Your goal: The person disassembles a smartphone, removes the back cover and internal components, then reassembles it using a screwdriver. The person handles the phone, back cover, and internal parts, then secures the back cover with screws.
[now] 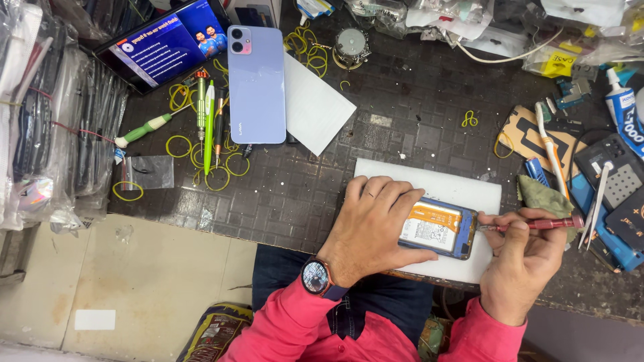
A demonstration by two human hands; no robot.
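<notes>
Near edge: left hand (372,224) lies flat, fingers spread, pressing down the opened phone (439,231) on a white mat (429,184). Phone's long axis runs left-right; its battery (431,228) w/ orange-and-white label faces up. Right hand (523,258) is closed around a red screwdriver (537,224), tip pointing left at the phone's right end, prob. touching it. Further back: lilac phone (256,84) face down, long axis front-back, white sheet (315,104) beside it. Clear bags (60,114) w/ dark parts stacked far left.

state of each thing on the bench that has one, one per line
opened phone: back off, battery showing, pinned by left hand
screwdriver: in right hand, tip at phone's edge
lilac phone: face down, intact
tablet: screen on
wristwatch: worn, lit
</notes>
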